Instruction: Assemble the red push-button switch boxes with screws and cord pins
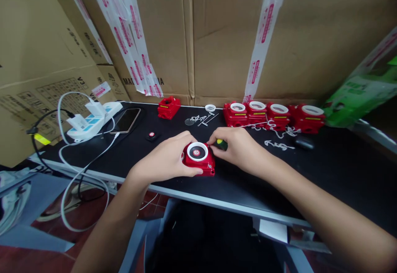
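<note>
In the head view, a red housing (204,166) with a white ring and a dark round disc on top sits on the black table near its front edge. My left hand (164,157) is wrapped round its left side, thumb along the front. At its upper right corner is my right hand (234,144), fingers closed on a small screwdriver (221,143) with a green and yellow handle. The fingers hide the screwdriver's tip. A small black round part (151,136) with a red and white centre lies to the left of the left hand.
Several red housings (277,118) with white rings stand at the back right; another red housing (168,107) stands back left. White strings (279,145), a white ring (210,108) and a black object (304,142) lie about. A phone (126,120) and a power strip (93,122) with cables are left.
</note>
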The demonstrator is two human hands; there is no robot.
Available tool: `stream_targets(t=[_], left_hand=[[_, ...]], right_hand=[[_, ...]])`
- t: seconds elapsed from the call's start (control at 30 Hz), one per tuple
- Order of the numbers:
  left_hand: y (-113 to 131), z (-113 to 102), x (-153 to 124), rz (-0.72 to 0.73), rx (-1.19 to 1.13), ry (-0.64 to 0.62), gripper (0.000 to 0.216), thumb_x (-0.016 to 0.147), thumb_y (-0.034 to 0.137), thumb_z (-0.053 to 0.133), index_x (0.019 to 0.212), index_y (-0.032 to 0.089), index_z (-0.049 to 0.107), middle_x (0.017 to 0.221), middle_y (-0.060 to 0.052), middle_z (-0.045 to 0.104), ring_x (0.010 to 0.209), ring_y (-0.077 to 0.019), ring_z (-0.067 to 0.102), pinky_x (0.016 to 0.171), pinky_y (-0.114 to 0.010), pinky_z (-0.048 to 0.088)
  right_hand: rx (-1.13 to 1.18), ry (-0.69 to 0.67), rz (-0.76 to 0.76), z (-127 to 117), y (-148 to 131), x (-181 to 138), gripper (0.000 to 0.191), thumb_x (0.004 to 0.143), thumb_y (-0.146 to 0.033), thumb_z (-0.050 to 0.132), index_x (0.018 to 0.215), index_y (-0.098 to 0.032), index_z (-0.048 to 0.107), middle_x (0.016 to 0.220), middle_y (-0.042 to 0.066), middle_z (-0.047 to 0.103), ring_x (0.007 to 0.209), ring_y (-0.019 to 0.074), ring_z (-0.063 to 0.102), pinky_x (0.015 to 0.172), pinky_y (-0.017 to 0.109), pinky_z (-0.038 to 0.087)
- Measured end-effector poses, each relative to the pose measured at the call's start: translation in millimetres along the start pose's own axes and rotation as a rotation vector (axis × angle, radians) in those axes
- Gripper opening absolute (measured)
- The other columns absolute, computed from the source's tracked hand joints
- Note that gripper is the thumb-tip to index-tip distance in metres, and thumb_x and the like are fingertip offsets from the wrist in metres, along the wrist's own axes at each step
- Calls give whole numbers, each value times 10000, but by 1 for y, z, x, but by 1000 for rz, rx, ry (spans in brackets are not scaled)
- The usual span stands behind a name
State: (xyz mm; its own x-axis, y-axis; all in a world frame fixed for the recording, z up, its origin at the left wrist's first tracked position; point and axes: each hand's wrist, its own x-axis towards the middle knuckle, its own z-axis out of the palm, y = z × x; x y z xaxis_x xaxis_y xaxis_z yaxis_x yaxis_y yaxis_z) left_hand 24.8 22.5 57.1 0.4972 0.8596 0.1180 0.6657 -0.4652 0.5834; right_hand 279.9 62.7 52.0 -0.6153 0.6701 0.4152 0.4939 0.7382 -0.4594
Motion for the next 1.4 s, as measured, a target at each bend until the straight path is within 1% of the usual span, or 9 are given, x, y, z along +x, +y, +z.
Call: stream_targets(t=[0.23, 0.33, 0.47, 0.6, 0.7, 0.77, 0.83, 0.97, 1.4], left_hand=[[-3, -2, 7, 53, -16, -61, 547, 785, 444, 937, 1215, 270, 647, 1172, -21, 693, 1023, -264, 712, 887, -389, 562], [-4, -4, 8, 95, -49, -80, 519, 820, 458, 914, 1247, 282, 677, 1199, -30, 686, 1093, -271, 704, 957, -396, 563], [-2, -12, 18, 120, -5, -136, 494, 778, 522, 934, 1118, 247, 704, 1107, -24, 704, 1006, -261, 696, 872, -371, 556], [2, -18, 27, 107, 74, -205, 524, 737, 569, 948, 1005, 225, 657, 1005, -8, 695, 901, -241, 677, 776, -344, 512], [1, -18, 27, 102, 59, -198, 533, 746, 580, 942, 1013, 226, 646, 1010, -6, 695, 898, -235, 674, 774, -338, 504], [-2, -16, 25, 107, 36, -191, 536, 759, 596, 931, 1029, 226, 652, 1024, -13, 696, 909, -237, 674, 782, -340, 507], [-5, -15, 24, 107, 12, -185, 546, 765, 615, 922, 1040, 225, 656, 1040, -22, 696, 919, -241, 676, 788, -343, 512], [-7, -13, 25, 89, 26, -193, 564, 765, 645, 917, 1027, 232, 637, 1024, -12, 684, 905, -236, 669, 788, -338, 507], [-9, -15, 27, 65, 19, -217, 609, 757, 680, 915, 1049, 240, 610, 1042, -5, 683, 914, -235, 670, 785, -336, 510]], right_hand=[[121, -27, 229, -6, -8, 2, 137, 861, -97, 754, 919, -215, 796, 903, 6, 825, 803, 188, 743, 778, 313, 540], [249, 60, 353, -15, -8, 3, 69, 930, -282, 772, 931, -216, 754, 817, 6, 767, 663, 168, 678, 623, 298, 507], [757, 244, 531, -33, -10, 15, 475, 1005, -621, 660, 752, -236, 544, 563, -56, 479, 404, 103, 374, 384, 252, 249], [997, 226, 369, -56, -28, 43, 469, 1004, -512, 683, 683, -238, 478, 529, -65, 385, 408, 93, 293, 373, 241, 211], [1040, 334, 236, -69, -49, 63, 494, 1028, -401, 594, 607, -244, 389, 474, -82, 238, 391, 88, 140, 360, 241, 119], [1063, 387, 163, -70, -59, 72, 527, 1056, -436, 563, 620, -242, 340, 493, -79, 210, 408, 94, 118, 372, 240, 118], [1083, 417, 99, -65, -63, 76, 613, 1054, -621, 571, 651, -246, 301, 523, -81, 190, 429, 95, 116, 385, 246, 116], [1054, 428, 159, -47, -52, 75, 758, 932, -923, 493, 715, -256, 204, 548, -75, 173, 462, 113, 123, 406, 275, 139], [1078, 481, 256, -27, -46, 70, 679, 946, -815, 562, 716, -271, 226, 572, -56, 220, 500, 144, 152, 457, 310, 161]])
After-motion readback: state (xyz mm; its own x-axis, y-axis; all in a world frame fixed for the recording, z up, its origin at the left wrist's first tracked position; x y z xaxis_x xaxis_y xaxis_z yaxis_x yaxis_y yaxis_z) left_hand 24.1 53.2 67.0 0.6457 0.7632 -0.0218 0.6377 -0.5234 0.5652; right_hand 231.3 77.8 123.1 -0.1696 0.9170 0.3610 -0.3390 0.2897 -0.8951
